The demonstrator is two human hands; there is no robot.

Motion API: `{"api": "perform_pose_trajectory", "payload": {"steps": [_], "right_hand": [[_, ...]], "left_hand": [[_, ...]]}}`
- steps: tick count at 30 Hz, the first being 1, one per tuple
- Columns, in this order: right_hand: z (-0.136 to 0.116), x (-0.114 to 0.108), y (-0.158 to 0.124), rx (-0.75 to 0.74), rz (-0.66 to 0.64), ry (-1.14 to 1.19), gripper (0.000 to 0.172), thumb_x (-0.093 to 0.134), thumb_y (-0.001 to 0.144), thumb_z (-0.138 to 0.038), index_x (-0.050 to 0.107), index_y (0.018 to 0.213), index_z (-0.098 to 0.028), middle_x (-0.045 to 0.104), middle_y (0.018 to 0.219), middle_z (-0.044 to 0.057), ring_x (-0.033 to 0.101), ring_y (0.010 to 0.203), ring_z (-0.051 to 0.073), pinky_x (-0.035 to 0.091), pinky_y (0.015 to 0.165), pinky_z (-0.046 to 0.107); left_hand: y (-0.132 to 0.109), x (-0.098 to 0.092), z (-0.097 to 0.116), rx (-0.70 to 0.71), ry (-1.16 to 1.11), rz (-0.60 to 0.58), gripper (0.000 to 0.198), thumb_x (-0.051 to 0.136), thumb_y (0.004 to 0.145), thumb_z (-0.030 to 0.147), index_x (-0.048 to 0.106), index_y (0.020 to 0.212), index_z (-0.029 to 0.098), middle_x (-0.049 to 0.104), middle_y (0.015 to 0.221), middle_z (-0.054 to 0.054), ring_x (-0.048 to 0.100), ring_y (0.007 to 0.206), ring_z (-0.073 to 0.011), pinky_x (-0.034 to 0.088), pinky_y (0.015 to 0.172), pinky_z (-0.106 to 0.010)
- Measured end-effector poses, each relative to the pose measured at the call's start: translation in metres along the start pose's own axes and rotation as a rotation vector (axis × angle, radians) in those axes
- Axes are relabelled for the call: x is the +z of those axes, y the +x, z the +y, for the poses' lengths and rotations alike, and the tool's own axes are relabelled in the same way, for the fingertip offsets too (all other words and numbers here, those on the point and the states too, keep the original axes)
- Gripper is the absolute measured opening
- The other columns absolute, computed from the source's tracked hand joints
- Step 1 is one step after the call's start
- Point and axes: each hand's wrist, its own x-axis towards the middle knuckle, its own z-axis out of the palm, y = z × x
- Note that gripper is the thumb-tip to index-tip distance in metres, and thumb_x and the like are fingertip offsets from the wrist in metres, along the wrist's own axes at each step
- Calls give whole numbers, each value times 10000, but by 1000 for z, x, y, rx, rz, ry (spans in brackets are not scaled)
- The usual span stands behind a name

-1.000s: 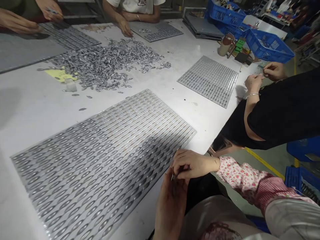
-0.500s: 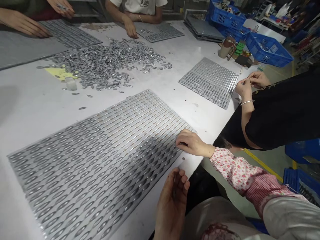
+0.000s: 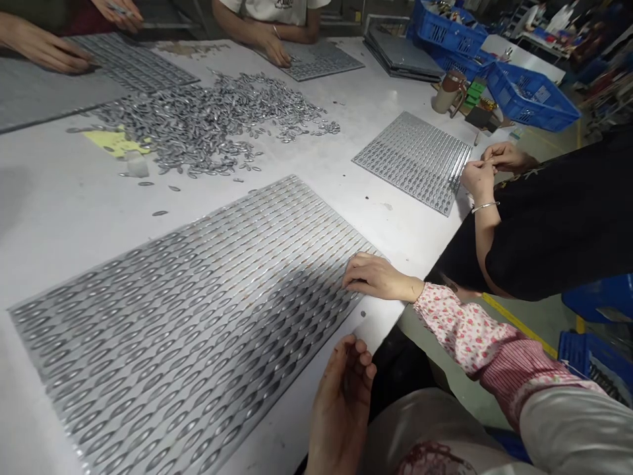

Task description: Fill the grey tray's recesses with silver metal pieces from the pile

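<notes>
In front of me lies a large grey panel (image 3: pixel 237 290) with rows of leaf-shaped recesses. Grey metal leaf-shaped pieces (image 3: pixel 163 376) fill its near and left rows; the upper right rows look paler and lined. My right hand (image 3: pixel 373 276), in a flowered sleeve cover, rests over the panel's right edge with its fingers bent together and pointing down. Whatever its fingertips hold is hidden. My left hand (image 3: pixel 341 402) is palm up beside the panel's near edge, fingers curled inward. Its contents, if any, are hidden by the fingers.
A heap of loose leaf-shaped pieces (image 3: pixel 212 119) lies beyond the panel, beside a yellow sheet (image 3: pixel 116 142). Co-workers' hands (image 3: pixel 482 175) are at a smaller panel (image 3: pixel 415 161) on the right. Stacked panels (image 3: pixel 400 56), a mug (image 3: pixel 449 92) and blue crates (image 3: pixel 529 95) stand farther back.
My right hand has shifted slightly left and up along the panel's edge. My left hand stays nearly still. Across the table, a co-worker's hand has moved right over their panel.
</notes>
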Motion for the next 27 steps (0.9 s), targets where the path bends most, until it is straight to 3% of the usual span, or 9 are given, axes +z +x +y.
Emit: {"api": "perform_pose_trajectory", "payload": {"steps": [9,22,27], "right_hand": [[5,0,1,-38,-32,-57,271,472,965,-388,625,916,-170,593,884,62,492,874,174,408,809,295],[7,-9,5,-101,-91,-33,239,507,954,-348,632,876,-160,602,840,57,495,847,171,404,797,285],[7,-5,4,-88,-28,3,246,514,950,-349,633,856,-156,602,825,61,502,831,172,409,797,294]], "left_hand": [[0,-1,-3,7,3,-32,148,567,868,141,712,864,110,651,808,-68,615,687,-128,546,603,-232],[4,-7,-6,5,-6,-74,122,599,847,153,712,865,110,633,793,-57,594,674,-124,531,590,-228],[6,-7,-6,7,-3,-81,104,631,827,169,714,867,122,631,786,-50,593,675,-120,528,590,-219]]}}
